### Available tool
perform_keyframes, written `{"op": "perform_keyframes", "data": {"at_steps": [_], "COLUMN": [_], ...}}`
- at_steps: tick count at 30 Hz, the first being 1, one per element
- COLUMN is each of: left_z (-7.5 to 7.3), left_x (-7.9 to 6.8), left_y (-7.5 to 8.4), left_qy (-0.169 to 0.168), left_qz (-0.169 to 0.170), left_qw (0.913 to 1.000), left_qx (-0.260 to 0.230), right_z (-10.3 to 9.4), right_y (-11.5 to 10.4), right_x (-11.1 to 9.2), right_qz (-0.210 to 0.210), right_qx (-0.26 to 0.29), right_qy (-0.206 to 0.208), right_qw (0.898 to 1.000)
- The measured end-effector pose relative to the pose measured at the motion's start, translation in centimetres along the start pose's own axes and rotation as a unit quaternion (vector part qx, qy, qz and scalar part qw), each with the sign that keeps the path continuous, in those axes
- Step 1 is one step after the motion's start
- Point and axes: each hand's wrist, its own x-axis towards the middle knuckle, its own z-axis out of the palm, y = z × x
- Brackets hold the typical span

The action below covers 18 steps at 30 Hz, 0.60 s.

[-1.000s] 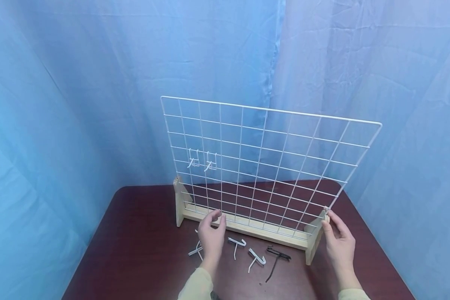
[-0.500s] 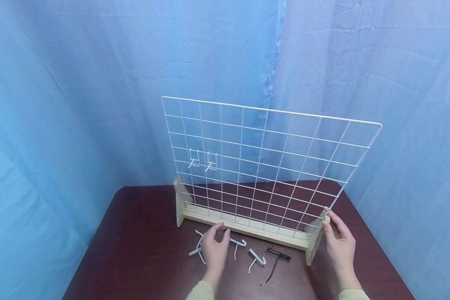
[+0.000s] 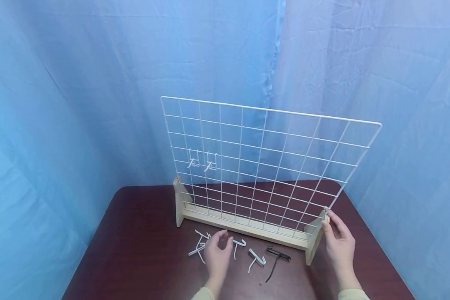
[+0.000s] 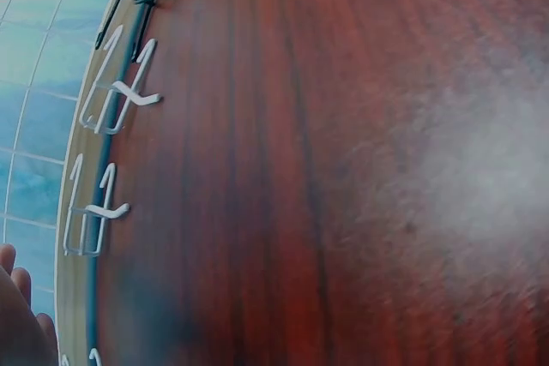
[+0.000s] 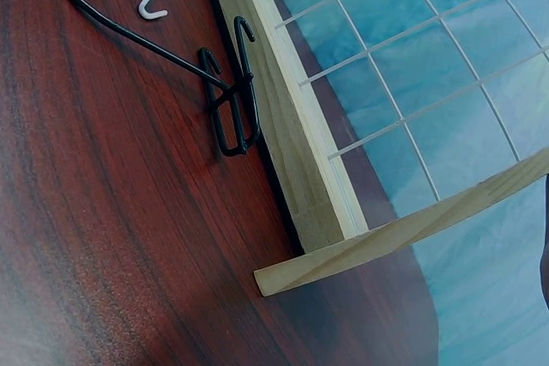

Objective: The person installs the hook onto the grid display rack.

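Observation:
A white wire grid panel (image 3: 270, 154) stands upright in a wooden stand (image 3: 243, 227). My right hand (image 3: 339, 246) pinches the top of the stand's right end piece, where the grid's edge meets it. In front of the stand, my left hand (image 3: 218, 252) hovers low with fingers loosely bent and nothing visible between them. Close to its thumb lies a white hook (image 3: 239, 243); left of it are two more white hooks, partly overlapping. Farther right lie another white hook (image 3: 256, 257) and a longer black hook (image 3: 278, 254). Left fingers (image 4: 21, 285) show at the left wrist view's edge.
Two white hooks hang on the grid's left part, the outer one (image 3: 193, 160) beside the inner one (image 3: 211, 163). Everything stands on a dark red-brown table (image 3: 142, 250). Blue curtains (image 3: 108, 91) surround it at the back and sides.
My left hand has come down and slightly right, from the stand's bottom rail to above the table by the white hooks. My right hand keeps its hold on the end piece.

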Motion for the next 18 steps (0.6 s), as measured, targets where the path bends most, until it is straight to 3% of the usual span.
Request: {"op": "perform_keyframes", "data": {"at_steps": [9, 18], "left_z": [0.3, 0.5], "left_x": [-1.4, -2.5], "left_y": [-0.2, -0.2], "left_qy": [-0.020, -0.031], "left_qz": [0.018, 0.066], "left_qw": [0.9991, 0.9971], "left_qx": [0.033, 0.023], "right_z": [0.0, 0.0], "right_y": [0.0, 0.6], "right_x": [0.1, 0.2], "right_qz": [0.002, 0.002], "right_qx": [0.008, 0.043], "right_qy": [-0.001, -0.001], "right_qw": [1.000, 0.999]}}
